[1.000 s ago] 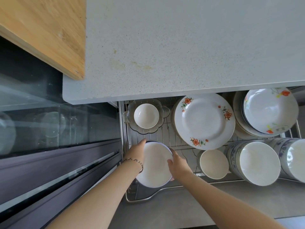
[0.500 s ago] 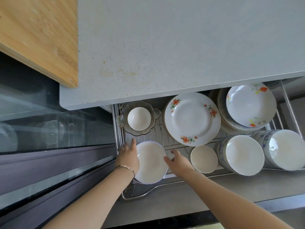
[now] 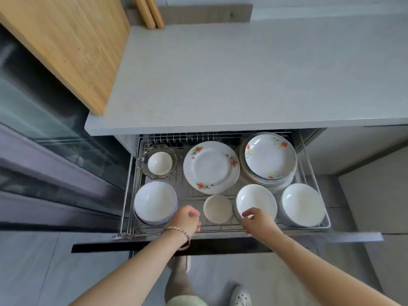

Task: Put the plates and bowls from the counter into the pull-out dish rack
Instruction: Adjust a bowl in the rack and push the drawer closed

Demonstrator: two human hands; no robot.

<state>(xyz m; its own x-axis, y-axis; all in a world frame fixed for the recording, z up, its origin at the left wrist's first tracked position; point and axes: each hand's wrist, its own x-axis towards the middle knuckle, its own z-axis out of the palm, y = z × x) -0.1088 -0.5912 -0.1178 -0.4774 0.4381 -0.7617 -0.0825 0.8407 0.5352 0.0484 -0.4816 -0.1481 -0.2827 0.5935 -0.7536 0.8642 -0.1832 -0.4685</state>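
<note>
The pull-out wire dish rack (image 3: 309,151) stands open under the counter (image 3: 220,80). A white bowl (image 3: 154,200) sits on a stack at its front left corner. My left hand (image 3: 186,219) hovers just right of that bowl, fingers loosely curled, holding nothing. My right hand (image 3: 257,219) hangs over the rack's front rail, in front of another white bowl stack (image 3: 257,200), fingers apart and empty. Between my hands sits a small cream bowl (image 3: 217,208). Behind lie a flowered plate (image 3: 210,167) and a stack of flowered plates (image 3: 269,159).
A small white bowl in a glass dish (image 3: 159,162) sits back left in the rack, and a white bowl stack (image 3: 301,204) front right. A wooden cutting board (image 3: 66,45) overhangs the counter's left. A dark glass appliance front (image 3: 44,140) is left. My feet show on the floor.
Both hands have let go of the white bowl, now resting at the rack's front left, and pulled back toward the front rail. My head has risen, so more counter shows.
</note>
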